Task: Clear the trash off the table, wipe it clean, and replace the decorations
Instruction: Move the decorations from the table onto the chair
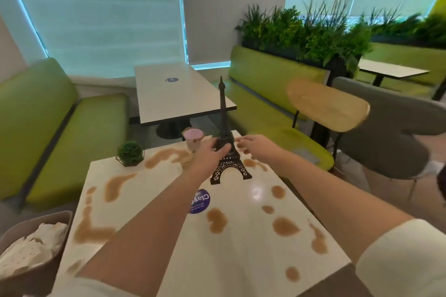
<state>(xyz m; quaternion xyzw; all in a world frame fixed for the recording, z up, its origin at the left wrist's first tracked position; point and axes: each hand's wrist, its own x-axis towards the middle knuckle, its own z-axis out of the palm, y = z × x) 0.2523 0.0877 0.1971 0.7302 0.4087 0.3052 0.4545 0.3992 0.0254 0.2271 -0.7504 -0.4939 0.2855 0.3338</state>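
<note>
The left hand (212,154) grips the Eiffel Tower model (226,152) at its middle, its feet on the stained white table (241,260). The right hand (255,146) hovers just beside it, fingers loosely open. Near them lies a blue sticker (201,200) (only "Clay" is readable) and behind stands a pink cup (193,138).

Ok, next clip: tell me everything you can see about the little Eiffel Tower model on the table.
The tower model is a dark, almost black openwork lattice that looks like metal, with four splayed arched legs, a tapering shaft and a thin spire. It stands upright near the middle of the white table, feet down among brown spills. The left hand has its grip round the lower shaft just above the arches. The right hand hovers beside it, fingers loose, not plainly touching.
</note>
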